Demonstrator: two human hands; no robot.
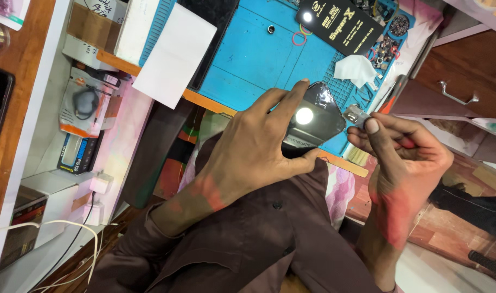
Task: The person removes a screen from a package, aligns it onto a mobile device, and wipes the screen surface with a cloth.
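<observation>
We see our left hand [248, 157] gripping a glossy black phone [313, 122] over the blue mat's [248, 59] near edge; at its three o'clock, our right hand [405, 163] pinches a small metal part [357, 115].

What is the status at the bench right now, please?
Left hand grips the black phone, glossy face up. Right hand pinches a small metal part at the phone's edge. Blue mat beneath; crumpled tissue close by.
</observation>
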